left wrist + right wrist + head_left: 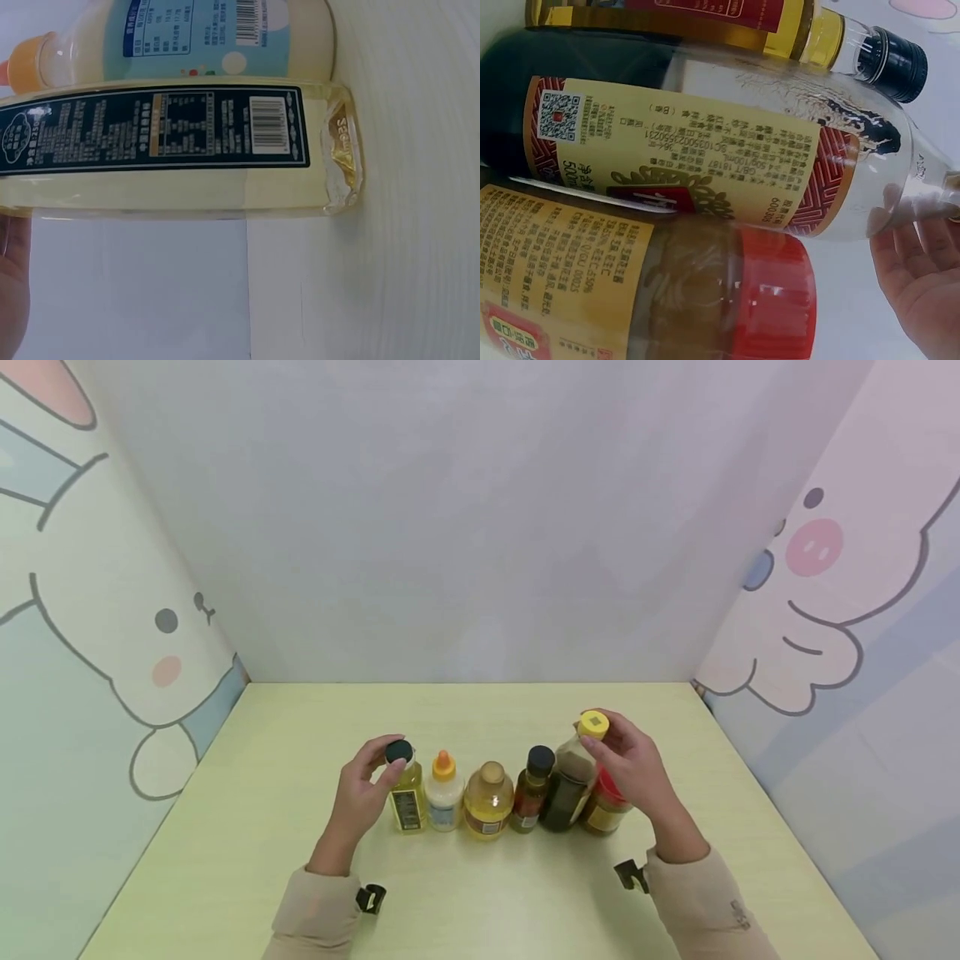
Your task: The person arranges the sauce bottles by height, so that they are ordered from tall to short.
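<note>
My left hand (358, 793) holds a clear bottle of yellow oil (408, 812) by its dark green cap, at the left end of a row. Its dark back label (217, 131) fills the left wrist view. My right hand (639, 770) grips the neck of a dark sauce bottle (567, 793) with a yellow cap. The right wrist view shows its cream-and-red label (697, 142) and the fingers (922, 262) at the neck. Beside it stands a brown jar with a red lid (603, 814), partly hidden by that hand in the head view.
Between the two held bottles stand a white squeeze bottle with an orange tip (445, 797), a round yellow bottle (489, 802) and a small black-capped bottle (530, 797). The pale table (465, 893) meets a grey back wall (480, 568) and cartoon-printed side walls.
</note>
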Demonstrator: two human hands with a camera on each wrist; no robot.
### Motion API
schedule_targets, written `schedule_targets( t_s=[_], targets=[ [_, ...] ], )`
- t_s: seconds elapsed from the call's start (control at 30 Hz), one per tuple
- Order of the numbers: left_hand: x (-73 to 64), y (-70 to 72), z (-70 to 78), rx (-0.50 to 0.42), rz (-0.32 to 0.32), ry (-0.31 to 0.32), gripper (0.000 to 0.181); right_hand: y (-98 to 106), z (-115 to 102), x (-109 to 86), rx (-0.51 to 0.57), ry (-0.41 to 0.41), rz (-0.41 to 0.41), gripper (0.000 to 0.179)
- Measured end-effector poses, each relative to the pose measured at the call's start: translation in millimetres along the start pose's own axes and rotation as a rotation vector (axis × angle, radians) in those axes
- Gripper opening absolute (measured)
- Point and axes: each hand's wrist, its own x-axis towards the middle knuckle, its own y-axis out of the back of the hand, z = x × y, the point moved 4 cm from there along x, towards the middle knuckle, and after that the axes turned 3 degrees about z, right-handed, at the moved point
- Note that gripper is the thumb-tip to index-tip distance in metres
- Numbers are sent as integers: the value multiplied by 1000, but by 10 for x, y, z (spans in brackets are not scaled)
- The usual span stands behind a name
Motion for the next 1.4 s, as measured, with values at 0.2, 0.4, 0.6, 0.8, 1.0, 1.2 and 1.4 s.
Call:
schedule_targets(
  t_s=[0.2, 0.4, 0.6, 0.8, 1.0, 1.2, 1.4],
  targets=[
    [58, -19, 273, 9, 7, -23, 32, 16, -43, -4, 15, -24, 3, 37],
    [64, -17, 310, 28, 8, -6, 30, 8, -46, -10, 44, -52, 4, 40],
    [58, -18, 294, 30, 11, -7, 31, 1, -36, 17, 63, -71, 13, 40],
    [69, -17, 303, 23, 15, -23, 30, 13, -87, 74, 49, -87, 36, 39],
    [73, -20, 320, 20, 13, -22, 30, 10, -130, 137, 35, -100, 47, 39],
    [76, -22, 321, 27, 11, -30, 30, 7, -161, 224, 20, -126, 66, 40],
    [73, -19, 317, 25, 11, -33, 30, -8, -162, 292, 5, -186, 50, 47]
  ],
)
